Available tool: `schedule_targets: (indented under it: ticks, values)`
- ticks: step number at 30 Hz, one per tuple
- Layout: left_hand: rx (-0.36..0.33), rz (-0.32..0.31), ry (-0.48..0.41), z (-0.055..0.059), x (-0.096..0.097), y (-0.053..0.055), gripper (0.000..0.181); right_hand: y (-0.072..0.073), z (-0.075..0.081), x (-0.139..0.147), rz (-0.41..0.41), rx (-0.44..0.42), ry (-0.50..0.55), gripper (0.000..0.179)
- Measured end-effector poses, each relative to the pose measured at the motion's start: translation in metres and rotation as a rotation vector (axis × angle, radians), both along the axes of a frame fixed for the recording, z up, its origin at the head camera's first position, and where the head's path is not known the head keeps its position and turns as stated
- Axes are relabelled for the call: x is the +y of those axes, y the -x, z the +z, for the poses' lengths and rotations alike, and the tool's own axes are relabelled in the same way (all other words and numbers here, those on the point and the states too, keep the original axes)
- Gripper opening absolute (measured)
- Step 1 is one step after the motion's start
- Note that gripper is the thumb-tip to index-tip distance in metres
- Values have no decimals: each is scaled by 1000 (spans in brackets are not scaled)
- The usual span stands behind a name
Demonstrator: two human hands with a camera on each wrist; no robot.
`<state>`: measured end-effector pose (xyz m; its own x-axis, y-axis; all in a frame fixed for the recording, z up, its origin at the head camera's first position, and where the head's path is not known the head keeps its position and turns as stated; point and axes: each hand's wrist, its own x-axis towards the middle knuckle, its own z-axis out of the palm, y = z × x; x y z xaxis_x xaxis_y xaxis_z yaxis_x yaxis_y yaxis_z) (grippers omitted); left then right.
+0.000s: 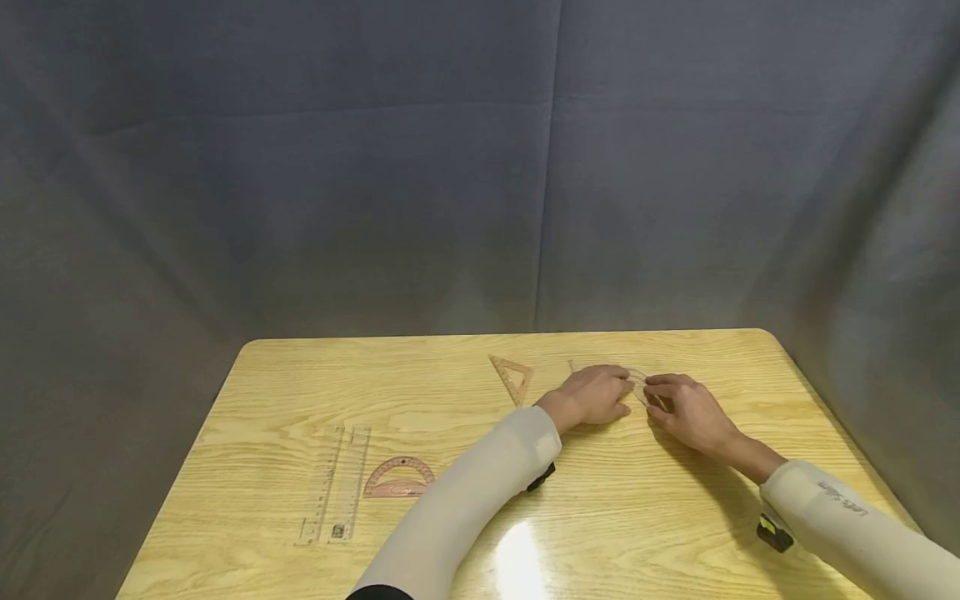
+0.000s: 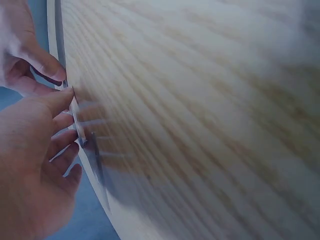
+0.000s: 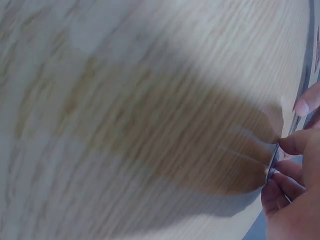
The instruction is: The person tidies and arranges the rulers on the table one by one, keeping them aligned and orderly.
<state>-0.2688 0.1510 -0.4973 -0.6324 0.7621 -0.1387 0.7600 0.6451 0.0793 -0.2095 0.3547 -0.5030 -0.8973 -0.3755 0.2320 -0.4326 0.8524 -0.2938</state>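
Note:
Near the far right of the table, my left hand (image 1: 596,393) and right hand (image 1: 686,412) come close together over a thin clear plastic piece (image 1: 637,377). Its outline is faint, with a curved edge between the hands, so its kind is unclear. A narrow tip shows beyond the left hand. The left wrist view has the left thumb and fingers (image 2: 62,120) about the piece's edge, low at the tabletop. In the right wrist view, the right hand (image 3: 295,180) pinches the edge between thumb and fingers. Palms and fingers hide most of the piece.
Left of the hands lies an orange-tinted set square (image 1: 512,377). Nearer the front left are a pink protractor (image 1: 399,477), partly behind the left sleeve, and two clear rulers (image 1: 321,487) (image 1: 349,485) side by side. Grey cloth (image 1: 405,167) hangs behind the wooden table (image 1: 247,483).

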Motion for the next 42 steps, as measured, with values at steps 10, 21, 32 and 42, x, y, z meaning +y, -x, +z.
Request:
schedule_targets:
  ticks: [10,21,32,42]
  values:
    - [3,-23,-19,4,-2,-6,44,2,0,13,114,42,13,34]
    - [32,-52,-152,3,-3,-4,21,6,-6,20,172,83,53,41]
    - [42,111,-196,0,0,10,29,11,-8,26,120,50,99,41]
    - [42,98,-184,-3,10,11,22,16,-7,30,92,-41,147,40]
